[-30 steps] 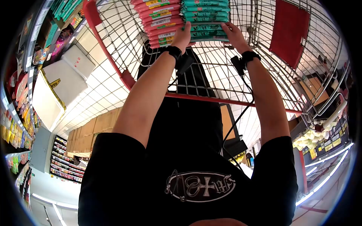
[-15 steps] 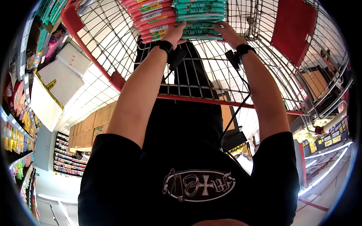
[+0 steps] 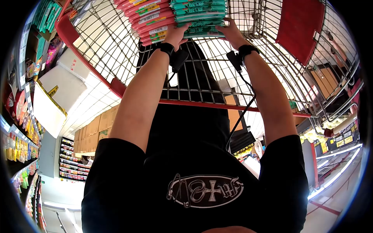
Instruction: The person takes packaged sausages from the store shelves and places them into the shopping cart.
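A stack of flat teal-green packets [image 3: 200, 11] sits in the wire shopping cart [image 3: 194, 102]. Pressed against its left side is my left hand [image 3: 175, 35], thumb on top of the lower packets. From the other side my right hand [image 3: 233, 34] holds the same stack, fingers at its right edge. Close beside the teal packets, on the left, stands a stack of pink packets [image 3: 149, 19] with barcode labels. My left hand overlaps the right edge of that pink stack. Both wrists wear black bands with small cabled devices.
Shelves of colourful packaged goods [image 3: 21, 145] line the left side, near a white box [image 3: 64, 77]. Cardboard cartons [image 3: 95, 126] are stacked farther off. A red panel [image 3: 301, 31] hangs on the cart's right part. A black cable [image 3: 243, 114] runs along my right arm.
Both hands and the two packet stacks appear slightly farther left and higher in the view, and the cart has shifted left in the view too. My hands stay on the teal stack.
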Demonstrator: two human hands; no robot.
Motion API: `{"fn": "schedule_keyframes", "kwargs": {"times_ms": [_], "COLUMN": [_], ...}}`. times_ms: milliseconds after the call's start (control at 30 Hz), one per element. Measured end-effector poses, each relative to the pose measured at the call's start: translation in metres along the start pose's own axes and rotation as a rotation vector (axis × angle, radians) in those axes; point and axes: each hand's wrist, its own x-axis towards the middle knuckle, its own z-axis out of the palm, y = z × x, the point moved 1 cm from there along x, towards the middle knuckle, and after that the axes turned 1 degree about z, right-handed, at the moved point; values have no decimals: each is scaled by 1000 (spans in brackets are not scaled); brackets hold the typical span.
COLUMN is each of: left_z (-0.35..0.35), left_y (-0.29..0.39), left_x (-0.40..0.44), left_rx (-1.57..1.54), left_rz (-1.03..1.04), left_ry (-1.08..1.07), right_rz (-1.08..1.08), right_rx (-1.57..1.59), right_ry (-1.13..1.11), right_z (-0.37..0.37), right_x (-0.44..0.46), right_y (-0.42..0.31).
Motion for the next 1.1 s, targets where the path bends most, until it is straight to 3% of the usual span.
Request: {"fn": "schedule_keyframes", "kwargs": {"times_ms": [500, 800, 1100], "left_z": [-13, -9, -9], "left_y": [-9, -8, -7], "left_x": [13, 17, 20], "left_rx": [-87, -103, -19], "left_rz": [-104, 10, 10], "left_ry": [-74, 80, -2], "right_rz": [7, 31, -9], "right_rx": [58, 101, 25], "right_ry": [-65, -38, -47], "right_z": [-16, -15, -12], "right_x": [-3, 11, 17], "right_y": [-9, -3, 2]}}
